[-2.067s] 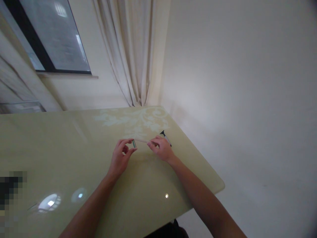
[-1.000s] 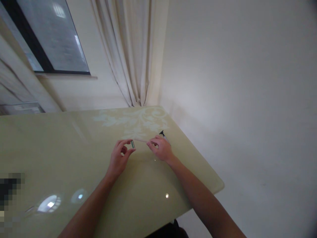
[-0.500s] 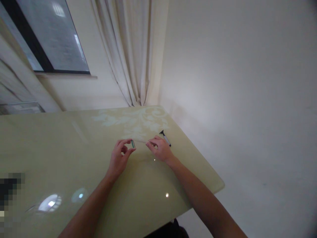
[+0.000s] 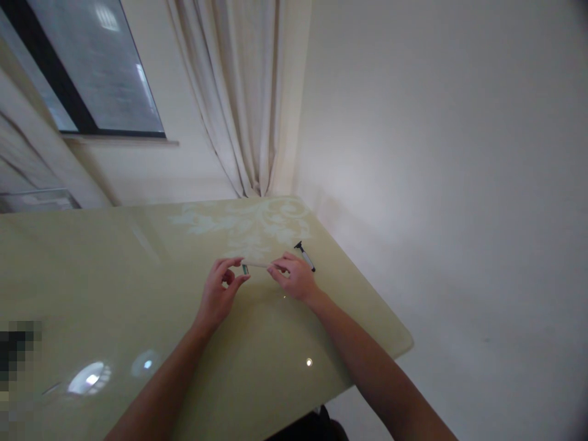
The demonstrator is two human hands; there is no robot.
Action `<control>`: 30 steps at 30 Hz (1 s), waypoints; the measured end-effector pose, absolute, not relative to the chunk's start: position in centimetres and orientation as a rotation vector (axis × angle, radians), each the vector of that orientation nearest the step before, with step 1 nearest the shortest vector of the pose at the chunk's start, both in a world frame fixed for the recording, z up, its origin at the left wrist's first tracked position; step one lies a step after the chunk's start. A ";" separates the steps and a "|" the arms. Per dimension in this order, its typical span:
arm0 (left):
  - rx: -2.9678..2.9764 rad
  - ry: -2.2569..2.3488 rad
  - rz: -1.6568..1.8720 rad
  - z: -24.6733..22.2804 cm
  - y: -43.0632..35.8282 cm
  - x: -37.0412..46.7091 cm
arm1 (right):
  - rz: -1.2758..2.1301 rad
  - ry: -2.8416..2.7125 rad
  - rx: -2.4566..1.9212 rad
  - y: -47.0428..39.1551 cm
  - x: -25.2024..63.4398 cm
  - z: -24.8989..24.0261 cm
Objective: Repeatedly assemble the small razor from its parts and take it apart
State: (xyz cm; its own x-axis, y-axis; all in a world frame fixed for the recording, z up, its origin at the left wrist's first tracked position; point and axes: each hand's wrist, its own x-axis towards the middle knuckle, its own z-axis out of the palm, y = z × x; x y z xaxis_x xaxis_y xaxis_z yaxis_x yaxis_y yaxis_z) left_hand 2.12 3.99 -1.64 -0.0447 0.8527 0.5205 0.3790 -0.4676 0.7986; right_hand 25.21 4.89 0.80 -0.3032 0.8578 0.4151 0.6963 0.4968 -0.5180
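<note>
My left hand [image 4: 222, 289] pinches a small dark-green strip-like piece [image 4: 245, 269] upright between thumb and fingertips; it looks like a razor cartridge, but is too small to be sure. My right hand [image 4: 294, 277] is closed on one end of a thin pale stick [image 4: 257, 264]. The stick runs left, and its far end lies at the upper edge of the green piece, by my left index fingertip. Whether it touches the piece, I cannot tell. Just beyond my right hand lies a razor handle [image 4: 305, 257] with a black head end and a grey grip.
Both hands are over a glossy pale-green table [image 4: 114, 275] with a white floral pattern. Its right edge runs near a plain wall [image 4: 436, 184]. Curtains [image 4: 243, 92] and a window [image 4: 101, 67] stand behind. A blurred dark object [image 4: 16, 349] is at the far left.
The stick's left end has come lower and slightly left, across the top of the green piece. My right hand has shifted slightly left; the view has moved a little.
</note>
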 end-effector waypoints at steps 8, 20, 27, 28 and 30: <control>1.803 1.342 1.535 -1.1 4.0 1.7 | 0.339 -2.108 -1.288 4.9 25.3 1.0; 1.838 1.361 1.538 -1.2 4.2 1.5 | 0.219 -1.736 -1.409 7.3 28.1 1.4; 2.054 1.304 1.273 -0.9 6.5 4.6 | 0.284 -1.485 -1.548 9.7 32.9 1.3; 2.100 1.318 1.179 -1.0 7.1 5.5 | 0.291 -1.469 -1.573 9.8 33.0 1.2; 2.157 1.423 0.955 -1.2 8.3 7.3 | 0.318 -1.453 -1.616 9.7 32.9 1.1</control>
